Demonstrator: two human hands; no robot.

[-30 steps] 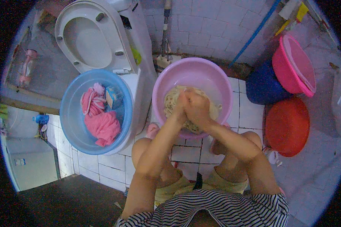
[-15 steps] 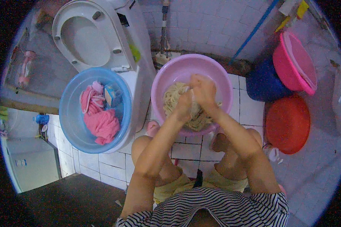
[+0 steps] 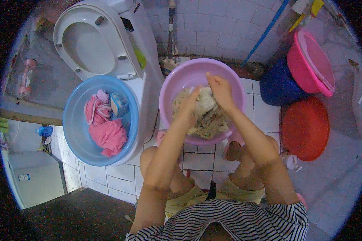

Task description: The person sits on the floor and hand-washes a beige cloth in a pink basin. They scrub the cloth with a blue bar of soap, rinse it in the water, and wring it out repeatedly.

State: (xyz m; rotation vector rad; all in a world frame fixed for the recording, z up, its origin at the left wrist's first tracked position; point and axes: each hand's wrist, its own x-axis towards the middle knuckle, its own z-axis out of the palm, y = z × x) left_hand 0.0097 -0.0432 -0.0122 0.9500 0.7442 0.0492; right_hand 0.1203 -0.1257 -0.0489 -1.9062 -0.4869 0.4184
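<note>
A purple basin [image 3: 179, 80] stands on the tiled floor in front of my knees, holding a wet cream-coloured cloth [image 3: 207, 118]. My left hand [image 3: 189, 102] and my right hand [image 3: 220, 91] both grip a bunched part of that cloth, raised a little above the rest, over the middle of the basin. The two hands are close together, the right one slightly farther from me. My forearms reach in from the lower edge, over my bent knees.
A blue basin [image 3: 74, 132] with pink clothes [image 3: 108, 136] sits at the left, beside a white toilet [image 3: 88, 44]. At the right stand a dark blue bucket [image 3: 277, 86], a pink basin [image 3: 309, 62] and a red lid or basin [image 3: 305, 128]. A tiled wall runs behind.
Both hands have moved away from me toward the far side of the basin, still holding the cloth, and the right hand has slid ahead of the left.
</note>
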